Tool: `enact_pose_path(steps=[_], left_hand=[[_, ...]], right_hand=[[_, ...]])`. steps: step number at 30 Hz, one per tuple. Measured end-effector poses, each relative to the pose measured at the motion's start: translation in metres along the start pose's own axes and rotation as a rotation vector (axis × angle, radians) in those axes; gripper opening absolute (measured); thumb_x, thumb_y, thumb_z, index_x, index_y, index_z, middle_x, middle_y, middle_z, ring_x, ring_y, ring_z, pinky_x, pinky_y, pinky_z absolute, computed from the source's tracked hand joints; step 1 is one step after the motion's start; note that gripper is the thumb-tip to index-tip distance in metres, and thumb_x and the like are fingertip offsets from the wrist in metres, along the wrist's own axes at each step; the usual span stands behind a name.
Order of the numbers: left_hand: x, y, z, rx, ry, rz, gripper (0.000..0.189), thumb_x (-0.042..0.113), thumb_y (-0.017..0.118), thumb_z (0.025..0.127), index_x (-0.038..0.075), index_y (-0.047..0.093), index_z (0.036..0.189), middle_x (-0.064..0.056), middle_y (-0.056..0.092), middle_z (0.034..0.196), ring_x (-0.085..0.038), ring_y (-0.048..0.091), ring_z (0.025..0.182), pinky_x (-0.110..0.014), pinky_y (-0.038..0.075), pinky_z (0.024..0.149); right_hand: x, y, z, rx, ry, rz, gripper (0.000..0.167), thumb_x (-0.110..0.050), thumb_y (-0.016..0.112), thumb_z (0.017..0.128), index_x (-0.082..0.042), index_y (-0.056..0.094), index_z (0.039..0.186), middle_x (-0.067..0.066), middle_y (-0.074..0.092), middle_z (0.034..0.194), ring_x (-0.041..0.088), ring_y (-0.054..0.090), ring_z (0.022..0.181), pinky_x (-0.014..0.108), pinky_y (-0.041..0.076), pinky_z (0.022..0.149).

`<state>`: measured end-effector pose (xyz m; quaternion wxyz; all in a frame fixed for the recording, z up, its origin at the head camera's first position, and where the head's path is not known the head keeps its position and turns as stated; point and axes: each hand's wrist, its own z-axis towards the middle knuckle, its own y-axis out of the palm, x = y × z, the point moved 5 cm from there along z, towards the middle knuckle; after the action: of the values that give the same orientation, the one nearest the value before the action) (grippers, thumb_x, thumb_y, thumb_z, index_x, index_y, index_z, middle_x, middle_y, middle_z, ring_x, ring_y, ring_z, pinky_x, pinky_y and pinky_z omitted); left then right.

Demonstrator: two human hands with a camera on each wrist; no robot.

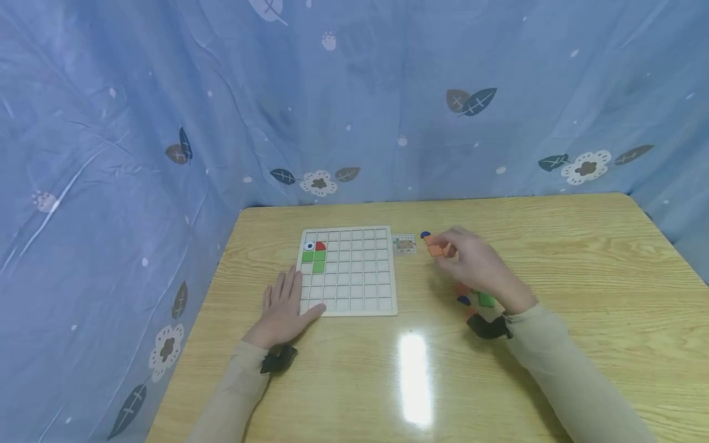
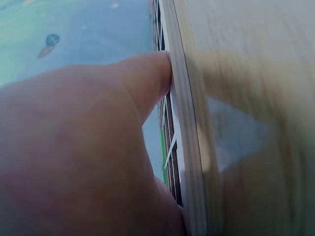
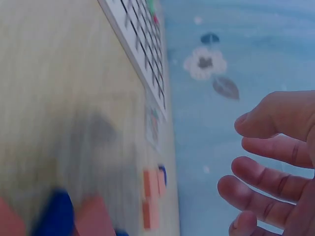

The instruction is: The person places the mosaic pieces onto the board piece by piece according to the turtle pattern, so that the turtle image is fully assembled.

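Note:
A white grid board (image 1: 354, 289) lies on the table. In its upper left cells sit an eye tile (image 1: 309, 246), a red quarter-round tile (image 1: 320, 246) and several green tiles (image 1: 318, 267). My left hand (image 1: 284, 314) rests flat at the board's lower left corner, fingers spread; in the left wrist view its thumb (image 2: 155, 73) touches the board's edge. Over several orange tiles (image 1: 434, 250) right of the board hovers my right hand (image 1: 479, 261). The right wrist view shows its fingers (image 3: 266, 174) loosely bent and apart, nothing between them.
A small printed card (image 1: 404, 244) lies against the board's right side. A dark blue half-round tile (image 1: 425, 234) touches the orange group. Beneath my right wrist are green tiles (image 1: 486, 300), another blue tile (image 1: 464, 300) and orange ones. A blue curtain (image 1: 388, 123) hangs behind the table.

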<state>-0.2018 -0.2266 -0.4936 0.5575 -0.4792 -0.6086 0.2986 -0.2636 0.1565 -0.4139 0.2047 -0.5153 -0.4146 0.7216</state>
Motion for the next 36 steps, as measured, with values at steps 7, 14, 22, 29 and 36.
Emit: enact_pose_path(steps=[7,14,22,29,36], left_hand=[[-0.002,0.003,0.001,0.002,0.010,-0.019,0.106,0.064,0.052,0.101,-0.002,0.000,0.166,-0.020,-0.009,0.175,-0.044,-0.011,0.160,-0.069,-0.005,0.124],[-0.006,0.003,0.002,0.005,0.005,-0.025,0.107,0.067,0.050,0.100,0.000,0.001,0.166,-0.017,-0.009,0.175,-0.042,-0.012,0.161,-0.068,-0.006,0.124],[-0.001,0.000,0.000,-0.020,-0.003,0.001,0.106,0.066,0.049,0.101,-0.001,-0.002,0.166,-0.018,-0.010,0.175,-0.043,-0.012,0.161,-0.069,-0.005,0.124],[-0.002,0.000,0.001,-0.031,-0.006,0.020,0.107,0.067,0.048,0.101,0.000,-0.004,0.165,-0.016,-0.013,0.175,-0.042,-0.013,0.161,-0.068,-0.006,0.125],[-0.002,0.001,0.001,-0.032,-0.003,0.018,0.106,0.067,0.048,0.101,-0.001,-0.003,0.165,-0.018,-0.011,0.175,-0.043,-0.013,0.161,-0.069,-0.005,0.124]], right_hand=[[0.028,-0.020,-0.003,-0.043,0.066,-0.023,0.036,-0.016,0.067,0.099,-0.001,0.065,0.132,0.020,0.064,0.129,0.028,0.063,0.096,0.037,0.052,0.070],[0.055,-0.024,-0.003,-0.129,0.083,0.009,0.033,-0.006,0.062,0.098,0.002,0.066,0.130,0.019,0.066,0.125,0.031,0.064,0.102,0.044,0.055,0.081],[0.071,-0.023,-0.007,-0.193,0.103,-0.011,0.037,0.000,0.060,0.094,0.004,0.065,0.130,0.023,0.066,0.126,0.037,0.064,0.107,0.051,0.057,0.085],[0.075,-0.014,-0.007,-0.235,0.093,-0.023,0.039,0.004,0.066,0.089,0.001,0.067,0.127,0.018,0.065,0.119,0.031,0.061,0.099,0.047,0.056,0.084],[0.074,-0.009,-0.006,-0.249,0.095,-0.032,0.039,0.003,0.068,0.091,0.003,0.065,0.129,0.022,0.065,0.122,0.032,0.062,0.098,0.051,0.055,0.084]])
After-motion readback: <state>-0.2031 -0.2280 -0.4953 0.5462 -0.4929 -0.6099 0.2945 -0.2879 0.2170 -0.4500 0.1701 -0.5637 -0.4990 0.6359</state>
